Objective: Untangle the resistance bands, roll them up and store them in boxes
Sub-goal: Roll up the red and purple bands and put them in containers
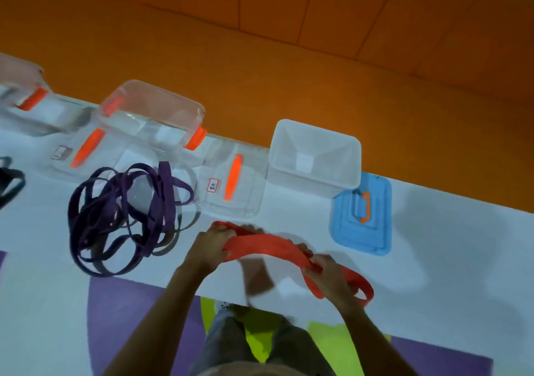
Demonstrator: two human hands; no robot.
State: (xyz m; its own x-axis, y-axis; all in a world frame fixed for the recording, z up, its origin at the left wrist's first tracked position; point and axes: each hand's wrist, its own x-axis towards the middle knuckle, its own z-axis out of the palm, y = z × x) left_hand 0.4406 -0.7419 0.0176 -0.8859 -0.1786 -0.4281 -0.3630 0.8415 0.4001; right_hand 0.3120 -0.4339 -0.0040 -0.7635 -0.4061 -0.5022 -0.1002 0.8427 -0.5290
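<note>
Near the table's (433, 245) front edge, I am curling my left hand (209, 248) and right hand (326, 274) round the red band (265, 244) to roll it.

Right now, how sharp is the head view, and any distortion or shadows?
Head view: soft overall; motion blur smears the red band between left hand and right hand; the table edge slants across frame; faint shadows fall beside the blue lid.

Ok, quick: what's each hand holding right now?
Left hand: closed, gripping the red band.
Right hand: closed, gripping the same band further along.
</note>
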